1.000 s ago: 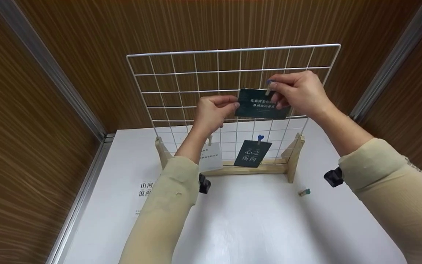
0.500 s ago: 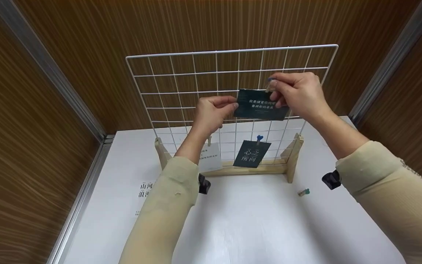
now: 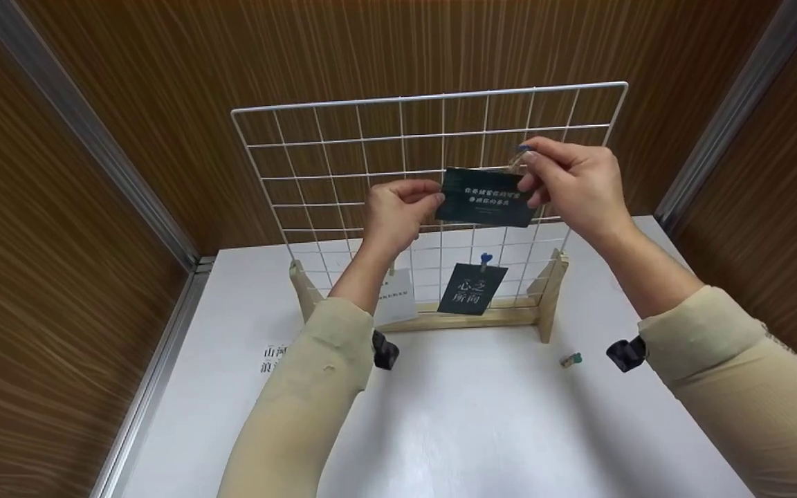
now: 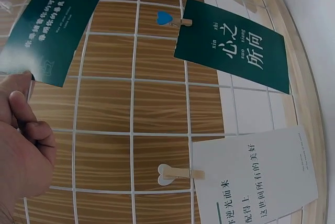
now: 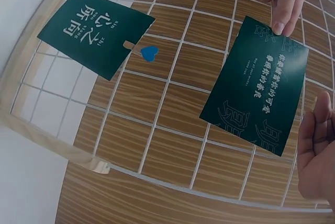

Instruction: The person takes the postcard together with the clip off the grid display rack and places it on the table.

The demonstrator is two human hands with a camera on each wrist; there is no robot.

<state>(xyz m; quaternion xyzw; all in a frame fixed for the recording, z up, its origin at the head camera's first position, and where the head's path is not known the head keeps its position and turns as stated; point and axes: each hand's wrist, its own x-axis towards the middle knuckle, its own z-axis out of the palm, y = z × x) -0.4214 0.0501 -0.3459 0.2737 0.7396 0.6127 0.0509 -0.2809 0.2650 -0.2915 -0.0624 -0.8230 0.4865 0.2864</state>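
In the head view, my left hand pinches the left edge of a dark green card with pale lettering, held against the upper part of a white wire grid. My right hand pinches a small wooden clothespin with a blue end at the card's top edge. Whether its jaws grip card and wire cannot be told. Below, another green card hangs from a clothespin with a blue heart. A white card hangs lower left from a clothespin with a white heart.
The grid stands in a wooden base on a white table. A clothespin with a green end lies at right on the table. Printed characters show at left, partly behind my left sleeve. Wood-grain panels surround the table.
My right hand has shifted slightly right relative to the grid, and the clothespin has tilted from more upright to slanting. My left hand keeps its pinch on the card. The view has shifted slightly.
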